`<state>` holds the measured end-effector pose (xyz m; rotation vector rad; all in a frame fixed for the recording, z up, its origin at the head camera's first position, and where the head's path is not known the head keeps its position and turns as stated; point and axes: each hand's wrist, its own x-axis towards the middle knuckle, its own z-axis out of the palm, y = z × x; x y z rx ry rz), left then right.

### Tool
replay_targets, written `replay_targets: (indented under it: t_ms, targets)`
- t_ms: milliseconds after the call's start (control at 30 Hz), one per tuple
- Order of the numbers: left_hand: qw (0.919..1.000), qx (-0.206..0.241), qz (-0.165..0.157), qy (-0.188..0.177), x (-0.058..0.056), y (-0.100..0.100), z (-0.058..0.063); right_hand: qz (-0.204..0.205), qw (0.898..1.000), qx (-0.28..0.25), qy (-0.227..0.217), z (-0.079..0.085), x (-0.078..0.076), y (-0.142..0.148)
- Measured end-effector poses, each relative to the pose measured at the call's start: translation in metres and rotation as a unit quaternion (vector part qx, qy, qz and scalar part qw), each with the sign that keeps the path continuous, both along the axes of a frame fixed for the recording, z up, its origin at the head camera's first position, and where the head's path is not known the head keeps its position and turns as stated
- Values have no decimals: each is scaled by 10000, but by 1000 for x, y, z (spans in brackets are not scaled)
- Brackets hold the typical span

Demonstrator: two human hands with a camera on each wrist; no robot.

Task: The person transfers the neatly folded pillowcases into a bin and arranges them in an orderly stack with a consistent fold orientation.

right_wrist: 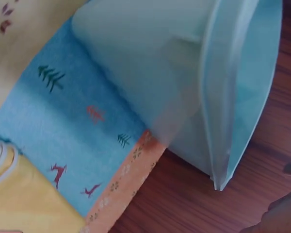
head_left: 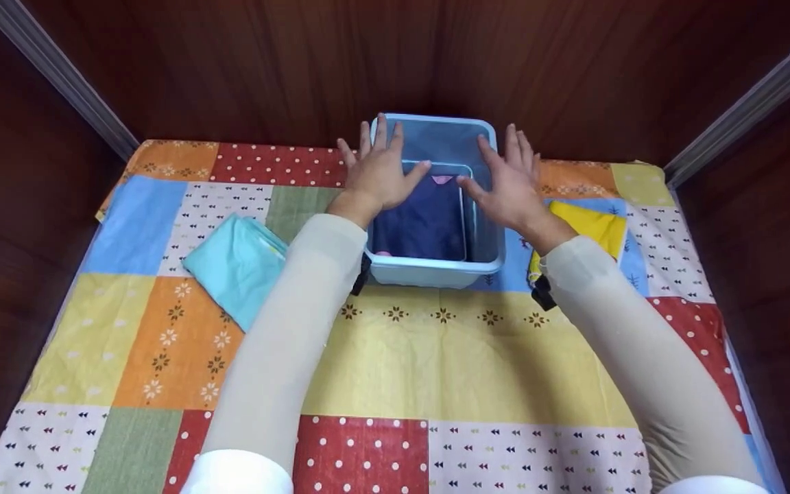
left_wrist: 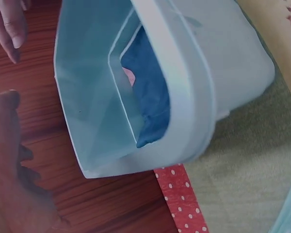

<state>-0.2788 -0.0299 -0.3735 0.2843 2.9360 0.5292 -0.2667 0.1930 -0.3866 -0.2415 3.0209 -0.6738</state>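
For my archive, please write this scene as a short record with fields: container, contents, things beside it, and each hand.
container: light-blue plastic bin, on patchwork tablecloth
contents: navy cloth, some pink showing
left of bin: folded turquoise cloth
right of bin: folded yellow cloth, partly hidden
left hand: fingers spread, holding nothing
right hand: fingers spread, holding nothing

A pale-blue, open-topped bin (head_left: 429,276) stands upright towards the worktop's (head_left: 457,363) twelve o'clock — inside it, a dark-blue cloth (head_left: 422,223) lies flat, pink patch (head_left: 442,180) at one o'clock.
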Motion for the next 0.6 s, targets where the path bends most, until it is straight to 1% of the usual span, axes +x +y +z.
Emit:
replay_targets:
  t_ms: [167,267,367,500,600]
  targets:
    - [9993,-304,-207,44,3,-1,-1,316,9971,687,-40,-3,0,3]
    - [9986,-421,-312,84,5,-2,-3,449,9942,968,-116,-3,1,5]
    - [9980,-490,-369,139,5,-2,-6,522,9919,1149,-154,-5,1,6]
    - [9970,-640,-428,7,4,-1,-14,580,9903,1225,-295,-9,4,8]
    - [9966,-699,-430,-82,2,-1,-17,600,9905,1194,-324,-10,5,7]
